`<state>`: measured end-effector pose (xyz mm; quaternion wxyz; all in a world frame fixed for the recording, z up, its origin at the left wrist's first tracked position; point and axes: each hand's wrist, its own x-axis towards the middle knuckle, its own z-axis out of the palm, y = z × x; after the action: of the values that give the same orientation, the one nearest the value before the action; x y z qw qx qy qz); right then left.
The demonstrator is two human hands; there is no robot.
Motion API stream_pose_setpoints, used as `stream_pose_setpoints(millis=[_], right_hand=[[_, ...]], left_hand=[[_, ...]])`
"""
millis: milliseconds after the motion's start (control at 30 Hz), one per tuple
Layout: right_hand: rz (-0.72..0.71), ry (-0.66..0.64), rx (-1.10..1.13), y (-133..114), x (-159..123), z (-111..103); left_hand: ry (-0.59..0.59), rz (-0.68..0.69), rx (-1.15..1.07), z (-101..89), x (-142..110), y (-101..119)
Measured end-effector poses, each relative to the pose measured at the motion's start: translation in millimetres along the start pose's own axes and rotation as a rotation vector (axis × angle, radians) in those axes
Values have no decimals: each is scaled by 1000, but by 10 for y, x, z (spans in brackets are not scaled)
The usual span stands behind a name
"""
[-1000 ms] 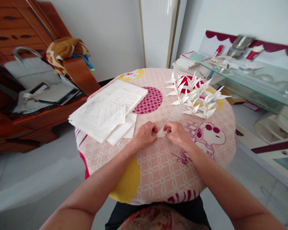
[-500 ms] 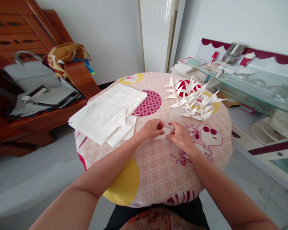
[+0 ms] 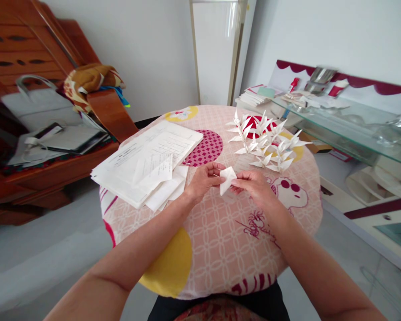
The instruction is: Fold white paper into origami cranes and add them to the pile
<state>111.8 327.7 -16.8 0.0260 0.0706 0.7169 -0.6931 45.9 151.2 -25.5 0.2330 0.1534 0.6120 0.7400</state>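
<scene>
Left hand (image 3: 203, 182) and right hand (image 3: 253, 184) pinched the folded paper (image 3: 227, 179) from either side, over the tablecloth (image 3: 217, 240). Uneven pull could have torn it or skewed its creases; a careless forward reach could have toppled the paper cranes (image 3: 254, 145).

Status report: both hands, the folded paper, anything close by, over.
Left hand and right hand each pinching folded paper. Folded paper white, between the hands. Paper cranes beyond right hand; paper stack off to the left.
</scene>
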Motion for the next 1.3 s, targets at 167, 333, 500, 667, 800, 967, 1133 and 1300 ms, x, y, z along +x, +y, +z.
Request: stream_pose_setpoints(millis=[167, 333, 500, 667, 800, 967, 1133, 1300], right_hand=[[45, -14, 42, -67, 32, 39], [85, -40, 43, -64, 56, 46], [64, -9, 79, 38, 76, 82], [11, 30, -61, 98, 84, 74], [-3, 20, -322, 130, 97, 19], [-223, 50, -753, 158, 185, -7], [-196, 55, -889, 141, 281, 0], [-129, 32, -824, 134, 304, -10]], left_hand=[[28, 20, 27, 4, -36, -13], [50, -5, 32, -35, -56, -34], [78, -2, 39, -57, -52, -73], [74, -98, 128, -74, -36, -117], [70, -132, 360, -100, -13, -123], [111, 46, 784, -117, 39, -88], [127, 120, 950, -100, 72, -84], [110, 119, 984, -114, 85, -111]])
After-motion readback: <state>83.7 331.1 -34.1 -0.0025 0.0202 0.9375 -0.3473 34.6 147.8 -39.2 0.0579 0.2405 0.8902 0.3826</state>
